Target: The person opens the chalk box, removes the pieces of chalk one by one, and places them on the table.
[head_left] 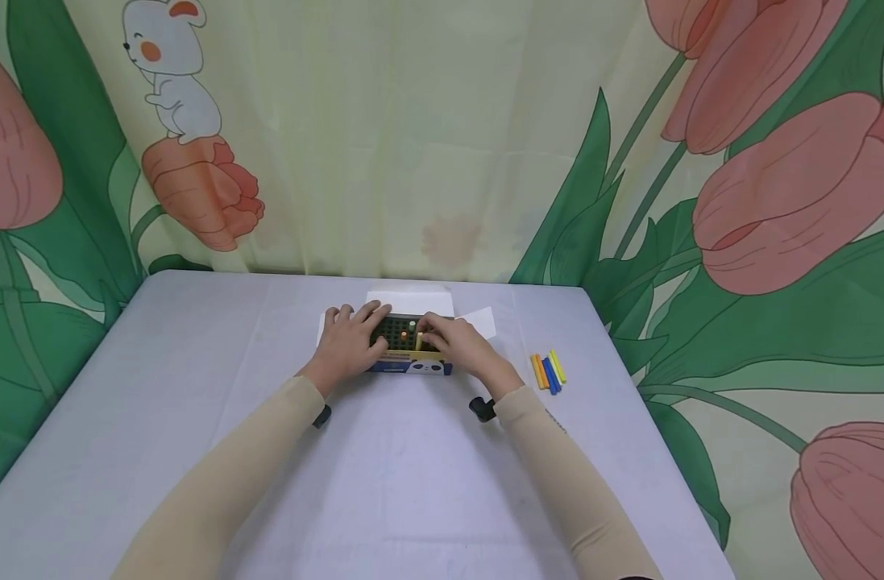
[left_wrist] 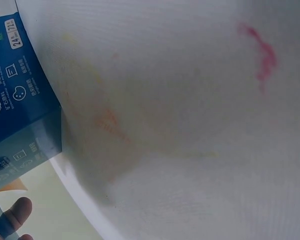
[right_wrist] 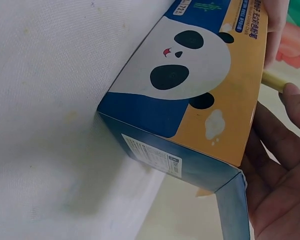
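Observation:
A blue and orange chalk box (head_left: pixel 411 365) with a panda on its front stands on the table, its top open over a dark grid of holes. My left hand (head_left: pixel 342 345) holds the box's left end, thumb at the near rim and fingers spread towards the back. Between thumb and fingers, my right hand (head_left: pixel 459 341) pinches a yellow chalk stick (right_wrist: pixel 273 81), upright at the right part of the grid. An orange chalk (head_left: pixel 404 336) and a pale one (head_left: pixel 412 325) show in the holes. The left wrist view catches the blue box side (left_wrist: pixel 25 85) and a fingertip.
Orange, blue and yellow chalk sticks (head_left: pixel 548 371) lie side by side to the right of the box. White box flaps (head_left: pixel 410 299) spread behind it. A white cloth covers the table (head_left: pixel 412 467), and a printed tulip curtain (head_left: pixel 383 145) hangs behind.

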`<move>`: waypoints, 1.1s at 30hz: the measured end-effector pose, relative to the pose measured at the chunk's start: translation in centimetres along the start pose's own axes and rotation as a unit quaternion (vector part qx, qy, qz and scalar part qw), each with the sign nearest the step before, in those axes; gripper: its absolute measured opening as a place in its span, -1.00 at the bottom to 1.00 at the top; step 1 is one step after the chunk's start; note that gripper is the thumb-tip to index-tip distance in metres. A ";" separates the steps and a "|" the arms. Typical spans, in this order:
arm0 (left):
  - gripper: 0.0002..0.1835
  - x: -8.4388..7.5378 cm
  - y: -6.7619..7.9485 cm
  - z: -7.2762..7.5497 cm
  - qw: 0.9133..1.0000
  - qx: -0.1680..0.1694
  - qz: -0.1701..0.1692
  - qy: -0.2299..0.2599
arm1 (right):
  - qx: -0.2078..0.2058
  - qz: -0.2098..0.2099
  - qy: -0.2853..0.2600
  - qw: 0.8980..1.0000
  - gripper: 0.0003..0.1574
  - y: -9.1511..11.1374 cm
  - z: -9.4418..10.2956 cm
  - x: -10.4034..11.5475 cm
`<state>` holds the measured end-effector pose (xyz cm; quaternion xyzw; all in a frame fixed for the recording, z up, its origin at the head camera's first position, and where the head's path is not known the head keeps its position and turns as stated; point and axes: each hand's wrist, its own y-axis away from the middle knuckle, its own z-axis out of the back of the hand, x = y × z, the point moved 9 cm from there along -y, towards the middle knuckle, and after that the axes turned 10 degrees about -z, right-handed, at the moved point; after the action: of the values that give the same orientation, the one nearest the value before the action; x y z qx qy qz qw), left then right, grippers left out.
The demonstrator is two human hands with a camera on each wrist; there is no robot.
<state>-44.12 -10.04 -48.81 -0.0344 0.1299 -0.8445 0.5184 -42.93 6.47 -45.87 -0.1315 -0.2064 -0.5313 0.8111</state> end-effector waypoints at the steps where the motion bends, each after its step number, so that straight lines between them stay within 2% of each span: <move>1: -0.31 0.0 0.0 0.0 1.000 -0.001 -0.001 0.001 | -0.001 -0.001 -0.001 1.000 -0.77 0.0 0.0 0.0; 11: -0.31 -0.1 -0.1 0.1 1.000 -0.010 -0.008 0.000 | -0.007 -0.016 -0.003 1.000 -0.70 0.0 0.2 -0.2; 21: -0.31 0.0 0.0 -0.1 1.000 -0.013 -0.003 0.005 | 0.002 -0.031 -0.041 0.999 -0.66 -0.3 0.1 -0.5; 26: -0.32 0.0 0.0 0.0 1.000 -0.013 -0.003 0.003 | -0.007 -0.025 -0.078 0.997 -0.70 -0.3 0.4 -0.6; 31: -0.32 -0.1 0.0 0.1 1.000 -0.004 0.001 -0.001 | -0.017 -0.032 -0.155 0.987 -0.68 -0.4 0.8 -1.1; 33: -0.32 0.0 0.1 0.0 1.000 -0.002 0.003 -0.001 | -0.024 -0.030 -0.164 0.986 -0.68 -0.4 1.0 -1.2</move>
<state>-44.02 -10.05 -48.78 -0.0357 0.1312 -0.8429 0.5207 -43.87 7.74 -45.52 -0.2297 -0.3277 -0.5314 0.7466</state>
